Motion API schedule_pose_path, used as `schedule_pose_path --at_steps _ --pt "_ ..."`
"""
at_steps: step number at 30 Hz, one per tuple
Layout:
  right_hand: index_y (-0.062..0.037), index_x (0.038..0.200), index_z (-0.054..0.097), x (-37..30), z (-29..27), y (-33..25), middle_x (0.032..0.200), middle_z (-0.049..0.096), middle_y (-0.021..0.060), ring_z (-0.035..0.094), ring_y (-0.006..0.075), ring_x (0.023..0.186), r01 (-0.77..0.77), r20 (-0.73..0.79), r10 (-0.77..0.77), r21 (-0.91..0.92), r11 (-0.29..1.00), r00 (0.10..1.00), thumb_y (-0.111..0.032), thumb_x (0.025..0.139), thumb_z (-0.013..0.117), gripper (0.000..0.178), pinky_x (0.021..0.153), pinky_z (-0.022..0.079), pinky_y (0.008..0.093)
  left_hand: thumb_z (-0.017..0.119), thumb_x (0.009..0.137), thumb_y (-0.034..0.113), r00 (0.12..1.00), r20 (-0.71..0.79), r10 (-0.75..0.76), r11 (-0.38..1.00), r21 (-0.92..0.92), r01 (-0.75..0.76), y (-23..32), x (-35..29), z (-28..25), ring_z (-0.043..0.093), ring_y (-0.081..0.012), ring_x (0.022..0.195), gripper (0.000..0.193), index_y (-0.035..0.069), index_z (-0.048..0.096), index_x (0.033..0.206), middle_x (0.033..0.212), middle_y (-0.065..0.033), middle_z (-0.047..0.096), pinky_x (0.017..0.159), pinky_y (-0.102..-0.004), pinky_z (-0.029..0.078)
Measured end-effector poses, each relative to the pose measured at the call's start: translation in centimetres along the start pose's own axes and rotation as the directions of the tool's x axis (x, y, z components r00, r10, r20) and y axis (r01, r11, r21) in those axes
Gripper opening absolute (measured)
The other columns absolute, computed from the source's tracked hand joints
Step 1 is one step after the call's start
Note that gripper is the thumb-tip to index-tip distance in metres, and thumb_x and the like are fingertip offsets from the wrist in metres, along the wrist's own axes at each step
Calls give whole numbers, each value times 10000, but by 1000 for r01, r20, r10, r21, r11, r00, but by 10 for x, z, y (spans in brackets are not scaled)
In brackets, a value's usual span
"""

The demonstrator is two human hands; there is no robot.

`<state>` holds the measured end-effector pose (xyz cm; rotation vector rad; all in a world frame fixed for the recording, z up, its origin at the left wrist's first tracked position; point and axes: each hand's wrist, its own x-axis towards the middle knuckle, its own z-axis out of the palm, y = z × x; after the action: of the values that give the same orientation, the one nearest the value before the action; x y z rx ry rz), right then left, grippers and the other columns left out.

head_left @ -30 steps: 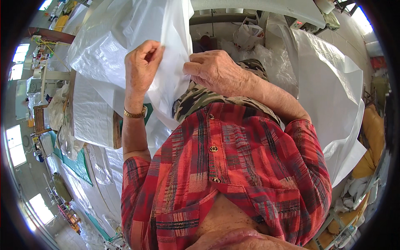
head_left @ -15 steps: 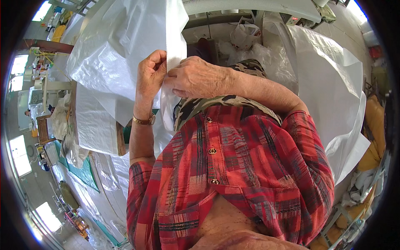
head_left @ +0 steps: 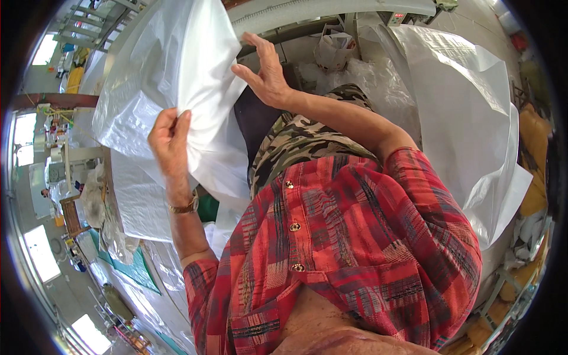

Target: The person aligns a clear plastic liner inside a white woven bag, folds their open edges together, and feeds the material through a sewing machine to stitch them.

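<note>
— What's the setting?
— A crowded workshop, white woven sacks heaped on both sides of a seated person in a red plaid shirt [head_left: 355,236].

— And the hands?
— The left hand [head_left: 170,137] pinches the edge of a white sack [head_left: 171,71] held up over the lap; the right hand [head_left: 266,74] lies flat against it, fingers spread.

— How does it handle?
— Likely light, floppy and slick; best gripped at the edge.
</note>
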<state>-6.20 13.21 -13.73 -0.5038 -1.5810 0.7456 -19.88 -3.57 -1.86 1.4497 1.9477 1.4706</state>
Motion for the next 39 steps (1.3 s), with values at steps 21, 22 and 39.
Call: schedule_pose_path --at_steps 21,22,39 --pt "14 978 660 -26 104 47 950 674 233 667 371 870 102 633 -176 152 983 754 -237 849 609 287 767 522 452 607 924 105 873 365 324 636 599 -486 -47 2 35 611 -339 672 71 42 595 895 759 -154 615 577 -443 463" --pt "-3 957 655 -16 83 50 934 670 218 660 381 857 86 783 -37 -22 996 621 -225 855 611 248 765 521 463 608 927 109 900 291 325 663 609 -436 -67 -1 45 609 -337 661 73 43 594 900 749 -153 613 576 -442 462" --pt "-129 936 636 99 5 4 996 636 1 550 173 1055 847 883 -421 53 530 208 -231 877 634 118 1039 366 379 663 903 48 878 -163 -450 816 -475 330 -78 -33 98 479 -34 540 198 7 705 1092 799 22 570 482 -215 388"
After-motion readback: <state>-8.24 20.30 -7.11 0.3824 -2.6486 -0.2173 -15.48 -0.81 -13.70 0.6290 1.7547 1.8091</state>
